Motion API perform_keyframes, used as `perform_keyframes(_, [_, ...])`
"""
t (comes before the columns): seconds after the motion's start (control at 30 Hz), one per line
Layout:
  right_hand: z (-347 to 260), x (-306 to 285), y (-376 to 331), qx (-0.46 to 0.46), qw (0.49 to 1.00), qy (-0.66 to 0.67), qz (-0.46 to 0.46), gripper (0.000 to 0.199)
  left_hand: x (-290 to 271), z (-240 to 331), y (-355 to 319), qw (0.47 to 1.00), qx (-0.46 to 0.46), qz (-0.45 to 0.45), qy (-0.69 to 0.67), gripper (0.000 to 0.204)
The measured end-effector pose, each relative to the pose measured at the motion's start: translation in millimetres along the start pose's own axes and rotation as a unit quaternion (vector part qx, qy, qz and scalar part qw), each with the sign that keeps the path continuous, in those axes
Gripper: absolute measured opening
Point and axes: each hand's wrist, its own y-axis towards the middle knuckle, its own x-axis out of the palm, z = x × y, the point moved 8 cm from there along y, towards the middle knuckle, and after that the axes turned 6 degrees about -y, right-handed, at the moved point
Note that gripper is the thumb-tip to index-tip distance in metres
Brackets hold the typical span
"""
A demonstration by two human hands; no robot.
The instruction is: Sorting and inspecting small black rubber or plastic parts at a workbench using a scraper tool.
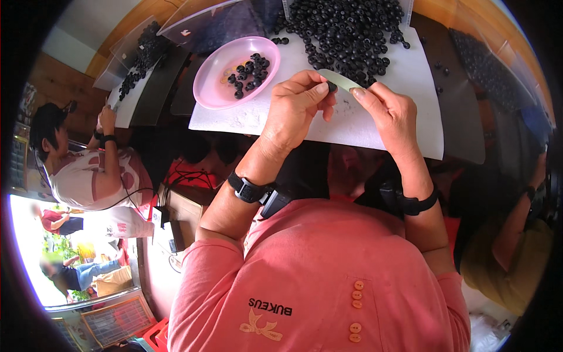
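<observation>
My left hand (298,104) pinches a small black rounded part (332,87) between thumb and fingertips, above the white work surface. A pale, flat, slightly curved strip (341,79) is in my right hand (388,110), its thumb and fingers closed on one end. The strip's other end reaches across to the left hand's fingers, close over the black part; whether it touches the part I cannot tell. Just beyond both hands lies a large heap of small black ring-like parts (346,35).
A pink bowl (204,88) left of my hands holds several black parts and thin yellowish rings. The white board (404,126) lies on a dark table (463,111). Clear panels (193,29) stand behind. At the left, another person (88,170) works beside a similar heap.
</observation>
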Motion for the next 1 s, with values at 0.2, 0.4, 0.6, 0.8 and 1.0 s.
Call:
perform_keyframes(0.2, [1, 1, 0, -0.009, 1.000, -0.009, 0.001, 0.040, 10, 5, -1, 0.999, 0.022, -0.023, 0.003, 0.025])
perform_keyframes(0.4, [0, 0, 0, -0.018, 1.000, -0.002, -0.004, 0.040, 10, 4, -1, 0.999, 0.035, -0.031, 0.004, 0.024])
perform_keyframes(0.6, [-6, 3, -3, -0.039, 0.999, -0.011, -0.016, 0.037, 7, 2, -3, 0.999, 0.038, -0.016, 0.010, 0.022])
perform_keyframes(0.8, [24, -7, -5, 0.065, 0.975, 0.211, 0.028, 0.036, -3, 74, -8, 0.943, 0.195, 0.047, 0.265, 0.020])
perform_keyframes(1.0, [25, -10, -6, 0.087, 0.959, 0.268, 0.032, 0.035, -34, 126, -3, 0.757, 0.326, 0.077, 0.561, 0.018])
